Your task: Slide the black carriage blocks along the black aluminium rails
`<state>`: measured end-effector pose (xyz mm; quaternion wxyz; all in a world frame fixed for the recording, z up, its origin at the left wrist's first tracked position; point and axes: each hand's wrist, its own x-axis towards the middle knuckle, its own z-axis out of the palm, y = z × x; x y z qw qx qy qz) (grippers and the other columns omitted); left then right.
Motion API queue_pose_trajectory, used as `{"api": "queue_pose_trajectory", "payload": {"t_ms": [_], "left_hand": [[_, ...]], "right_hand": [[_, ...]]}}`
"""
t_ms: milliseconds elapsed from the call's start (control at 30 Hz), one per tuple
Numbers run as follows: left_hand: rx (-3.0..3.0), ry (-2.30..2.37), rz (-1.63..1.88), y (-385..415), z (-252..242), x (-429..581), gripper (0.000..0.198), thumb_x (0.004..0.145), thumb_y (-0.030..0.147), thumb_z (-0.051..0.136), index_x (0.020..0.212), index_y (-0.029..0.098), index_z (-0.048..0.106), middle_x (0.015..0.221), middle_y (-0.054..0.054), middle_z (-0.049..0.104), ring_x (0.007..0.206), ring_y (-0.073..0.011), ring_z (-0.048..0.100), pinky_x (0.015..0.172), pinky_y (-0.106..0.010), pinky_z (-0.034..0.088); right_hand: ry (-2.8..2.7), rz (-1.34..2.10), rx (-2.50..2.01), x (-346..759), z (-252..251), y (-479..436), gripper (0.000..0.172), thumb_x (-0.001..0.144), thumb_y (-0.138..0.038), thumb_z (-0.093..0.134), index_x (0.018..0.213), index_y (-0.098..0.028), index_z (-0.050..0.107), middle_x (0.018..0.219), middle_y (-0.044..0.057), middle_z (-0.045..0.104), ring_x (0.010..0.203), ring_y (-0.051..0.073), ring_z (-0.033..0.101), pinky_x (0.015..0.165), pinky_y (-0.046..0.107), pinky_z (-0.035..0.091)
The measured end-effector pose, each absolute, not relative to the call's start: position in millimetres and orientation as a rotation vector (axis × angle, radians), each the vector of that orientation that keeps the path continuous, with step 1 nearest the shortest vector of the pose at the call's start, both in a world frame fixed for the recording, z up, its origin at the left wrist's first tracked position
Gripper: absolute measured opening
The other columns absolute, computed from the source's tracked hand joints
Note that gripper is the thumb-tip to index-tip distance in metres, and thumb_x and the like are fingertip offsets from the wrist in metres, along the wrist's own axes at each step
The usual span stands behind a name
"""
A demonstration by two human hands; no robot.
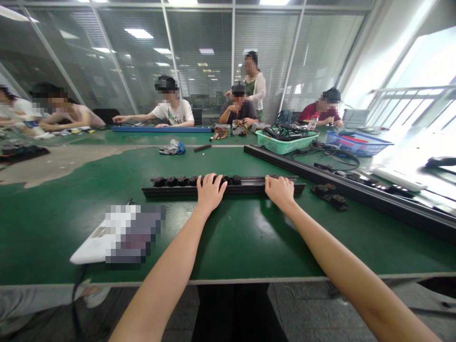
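A short black rail (171,191) lies crosswise on the green table, with a row of small black parts (171,181) standing in its left and middle portion. My left hand (211,190) rests over the middle of the row, its fingers apart and curving over the parts and the rail's edge. Near the rail's right end, my right hand (280,190) is closed, fingers bent at the rail's edge; what it holds, if anything, is hidden. Between my hands a bare silvery stretch of the rail's channel shows.
Long black rails (342,194) run diagonally at the right, beside loose black parts (329,195). Behind are a green basket (285,145) and a blue basket (359,145). A white device (96,237) lies front left. Several people sit across the green table (235,242).
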<state>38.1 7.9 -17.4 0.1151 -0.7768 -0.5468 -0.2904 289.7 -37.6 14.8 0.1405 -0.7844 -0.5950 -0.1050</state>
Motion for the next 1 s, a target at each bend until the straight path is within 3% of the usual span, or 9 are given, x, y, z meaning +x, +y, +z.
{"api": "queue_pose_trajectory", "payload": {"t_ms": [1000], "left_hand": [[-2.256,-1.583,-0.851,10.3,-20.2,38.1,0.046,0.108,0.047,0.036,0.136,0.026,0.065,0.143,-0.011,0.062,0.139,-0.0295,0.050,0.127,-0.056,0.022]], "right_hand": [[-1.684,-0.319,-2.282,290.0,12.4,-35.9,0.057,0.108,-0.040,0.028,0.123,-0.016,0.077,0.117,0.023,0.073,0.115,0.036,0.065,0.098,0.045,0.044]]}}
